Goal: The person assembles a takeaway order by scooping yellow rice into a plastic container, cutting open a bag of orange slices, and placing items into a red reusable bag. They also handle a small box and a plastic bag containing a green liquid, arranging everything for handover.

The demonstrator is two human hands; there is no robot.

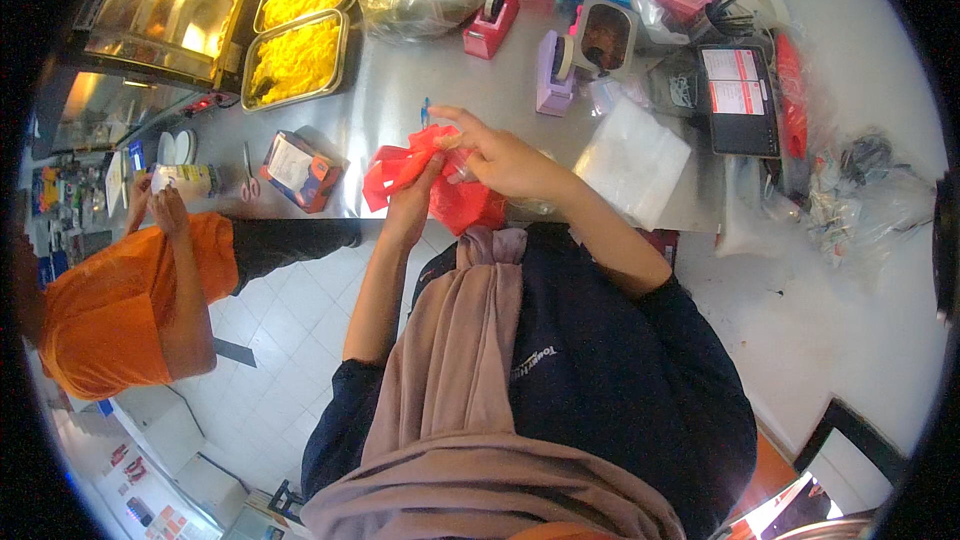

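A thin red plastic bag (468, 202) hangs bunched over the front edge of the steel counter, close to my body. My left hand (408, 202) grips its gathered upper part from below. From the right, my right hand (510, 162) pinches the bag beside the left fingertips, its index finger reaching out. What lies inside the bag is hidden, though something clear shows under my right fingers. Just beyond the hands is a small blue object (425, 113), perhaps a pen. To the right lies a stack of clear plastic bags (635, 162).
Two metal trays of yellow food (295, 58) stand at the back left by a lit warmer (180, 0). A red tape dispenser (490, 28), a purple one (553, 75) and a tablet (738, 100) sit farther right. Left are a box (298, 170), scissors (250, 175) and a co-worker (130, 300).
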